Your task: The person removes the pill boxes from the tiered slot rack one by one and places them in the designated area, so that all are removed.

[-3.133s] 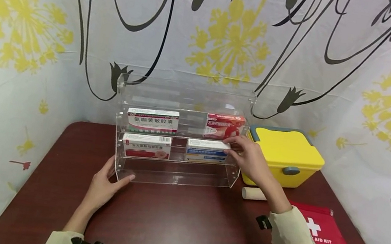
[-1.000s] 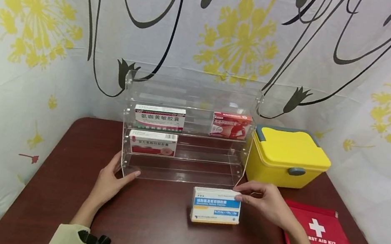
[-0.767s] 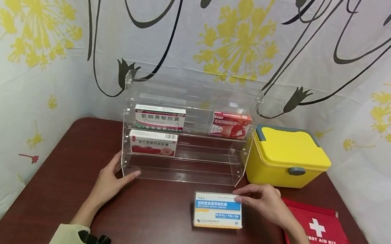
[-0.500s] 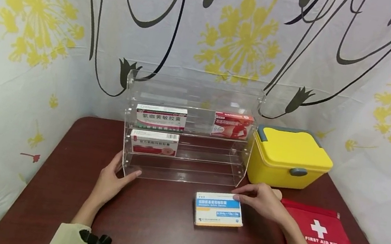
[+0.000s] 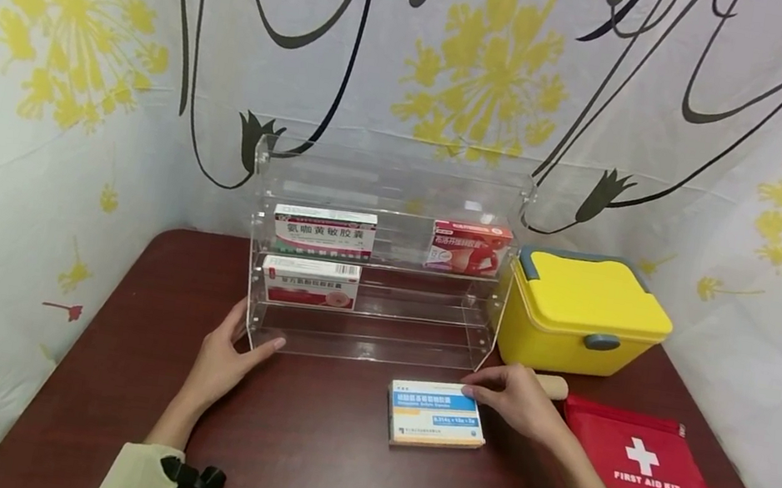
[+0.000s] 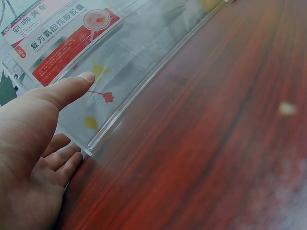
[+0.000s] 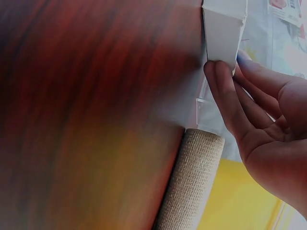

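A white medicine box [image 5: 437, 416] with blue and orange print lies on the table in front of the clear acrylic display rack [image 5: 368, 349]. My right hand [image 5: 515, 398] pinches its far right corner, thumb on the printed face. In the right wrist view, the fingers [image 7: 225, 93] touch the white end of that box. My left hand [image 5: 220, 358] holds the rack's lower left corner, the thumb [image 6: 72, 88] inside the side panel and the other fingers outside it. On the rack stand a green-and-white medicine box [image 5: 324, 232], a red-and-white one [image 5: 310, 283] below it, and a red one [image 5: 469, 250] at upper right.
Right of the rack stands a yellow storage box [image 5: 585, 315] with a grey latch. A beige bandage roll [image 7: 192, 177] lies behind my right hand. A red first aid pouch [image 5: 643, 459] lies at the right. Patterned cloth [image 5: 413, 95] surrounds the brown table [image 5: 297, 466].
My right hand has taken the blue-and-white medicine box from the rack's middle shelf, brought it to the table and tipped it from upright to lying back. My left hand stays at the rack corner.
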The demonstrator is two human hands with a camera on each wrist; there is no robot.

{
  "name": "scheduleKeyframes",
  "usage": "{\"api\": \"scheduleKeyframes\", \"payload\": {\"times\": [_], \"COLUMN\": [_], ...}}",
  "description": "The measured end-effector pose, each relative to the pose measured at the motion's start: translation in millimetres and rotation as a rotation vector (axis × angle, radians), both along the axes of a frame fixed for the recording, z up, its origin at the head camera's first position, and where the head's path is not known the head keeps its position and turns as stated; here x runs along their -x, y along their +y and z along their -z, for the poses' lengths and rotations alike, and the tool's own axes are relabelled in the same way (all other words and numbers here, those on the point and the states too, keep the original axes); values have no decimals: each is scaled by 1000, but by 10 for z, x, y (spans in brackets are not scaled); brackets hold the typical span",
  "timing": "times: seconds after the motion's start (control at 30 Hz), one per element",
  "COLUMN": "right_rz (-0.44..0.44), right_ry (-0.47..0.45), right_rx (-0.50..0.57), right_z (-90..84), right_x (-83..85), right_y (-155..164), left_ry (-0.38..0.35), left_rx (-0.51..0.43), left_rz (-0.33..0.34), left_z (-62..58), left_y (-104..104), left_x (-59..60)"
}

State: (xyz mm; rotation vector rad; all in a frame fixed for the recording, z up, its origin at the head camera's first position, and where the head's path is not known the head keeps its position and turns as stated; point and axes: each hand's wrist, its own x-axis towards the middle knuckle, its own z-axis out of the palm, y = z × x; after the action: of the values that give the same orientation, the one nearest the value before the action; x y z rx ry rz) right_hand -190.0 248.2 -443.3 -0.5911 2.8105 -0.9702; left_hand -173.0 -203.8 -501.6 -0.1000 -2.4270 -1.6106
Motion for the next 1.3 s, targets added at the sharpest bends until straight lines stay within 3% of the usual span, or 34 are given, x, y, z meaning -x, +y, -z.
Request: {"api": "scheduleKeyframes", "payload": {"times": [0.53, 0.7, 0.93, 1.3], "right_rz": [24, 29, 61, -67], "right_ry": [-14, 24, 100, 151], "right_rx": [-13, -24, -36, 63], "right_z": [12, -5, -164, -523], "right_x": [15, 2, -68, -91], "right_y": [-7, 11, 4, -444], "left_ry": [-7, 1, -2, -12], "left_rx": [5, -3, -8, -3], "left_rz": [-9, -1, 4, -1], "left_z": [-6, -4, -22, -8], "left_y": [0, 0, -4, 6], "left_x": [-1, 1, -1, -2]}}
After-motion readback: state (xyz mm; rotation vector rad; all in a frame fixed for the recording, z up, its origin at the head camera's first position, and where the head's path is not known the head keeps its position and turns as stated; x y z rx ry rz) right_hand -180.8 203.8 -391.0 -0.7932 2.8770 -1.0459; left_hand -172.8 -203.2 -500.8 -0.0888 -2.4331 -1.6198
